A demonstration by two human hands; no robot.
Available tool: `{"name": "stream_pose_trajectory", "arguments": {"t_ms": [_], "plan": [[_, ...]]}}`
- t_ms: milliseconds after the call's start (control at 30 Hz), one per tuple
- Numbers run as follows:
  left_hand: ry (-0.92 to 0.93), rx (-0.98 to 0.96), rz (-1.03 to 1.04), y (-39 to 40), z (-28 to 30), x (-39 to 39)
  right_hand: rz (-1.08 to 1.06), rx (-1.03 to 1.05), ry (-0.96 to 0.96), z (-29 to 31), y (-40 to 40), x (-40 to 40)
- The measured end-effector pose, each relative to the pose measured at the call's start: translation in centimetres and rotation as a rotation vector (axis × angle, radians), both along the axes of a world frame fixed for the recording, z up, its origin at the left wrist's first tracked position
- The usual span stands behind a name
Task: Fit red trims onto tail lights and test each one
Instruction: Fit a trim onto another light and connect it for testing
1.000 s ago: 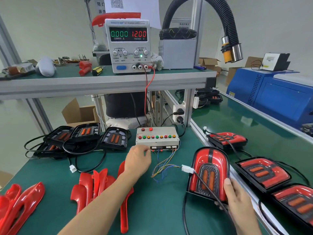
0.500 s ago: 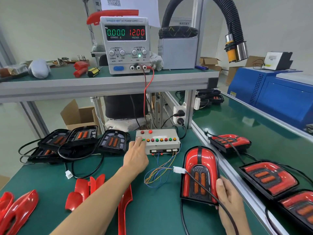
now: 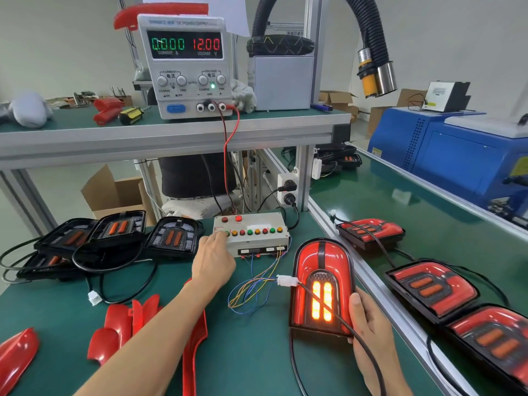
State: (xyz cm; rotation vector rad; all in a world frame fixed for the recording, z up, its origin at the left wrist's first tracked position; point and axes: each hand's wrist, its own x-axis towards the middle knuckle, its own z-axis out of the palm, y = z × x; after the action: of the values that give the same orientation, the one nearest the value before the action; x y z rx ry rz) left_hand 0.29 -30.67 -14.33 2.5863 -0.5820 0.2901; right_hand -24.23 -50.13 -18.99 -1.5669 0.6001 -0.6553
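Tail light under test lies flat on the green tabletop, directly in front of the right hand. Long axis runs away from the person, rounded end far, lit amber bars at the near end. Red trim fitted. Right hand grasps its near right edge, thumb along the side, cable passing over the fingers. Left hand is well to the left of the lamp, fingers extended, one fingertip pressing the leftmost button of the switch box. White connector joins the lamp to the box wiring, between the two hands.

Judgement: the next button lies just right of the left fingertip, so the left hand is the nearer for it; the right hand only steadies.

Counts:
- trimmed lamps on the belt at right: three
- untrimmed black lamps far left: at least four, stacked, exact count unclear
- loose red trims near left: several, overlapping, not countable
- power supply: one, reading 12.00 V
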Motion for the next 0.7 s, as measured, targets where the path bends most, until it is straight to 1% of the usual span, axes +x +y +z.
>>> {"name": "stream_pose_trajectory", "arguments": {"t_ms": [133, 267, 333, 467, 567, 700], "plan": [[0.014, -0.018, 0.003, 0.03, 0.13, 0.05, 0.016, -0.003, 0.002, -0.52, -0.25, 0.03], [-0.028, -0.015, -0.019, 0.24, -0.28, -0.27, 0.059, 0.033, -0.02, -0.29, -0.2, 0.12], [-0.053, 0.006, -0.027, 0.25, -0.44, -0.24, 0.055, 0.036, -0.026, -0.27, -0.22, 0.13], [-0.025, 0.046, -0.017, 0.23, -0.04, -0.03, 0.032, -0.054, 0.027, -0.68, -0.38, 0.05], [-0.02, 0.085, -0.032, 0.23, 0.21, -0.11, 0.035, -0.049, 0.017, -0.66, -0.4, 0.11], [-0.027, 0.147, -0.027, 0.11, 0.29, -0.27, 0.033, 0.008, -0.023, -0.11, -0.08, 0.16]]}}
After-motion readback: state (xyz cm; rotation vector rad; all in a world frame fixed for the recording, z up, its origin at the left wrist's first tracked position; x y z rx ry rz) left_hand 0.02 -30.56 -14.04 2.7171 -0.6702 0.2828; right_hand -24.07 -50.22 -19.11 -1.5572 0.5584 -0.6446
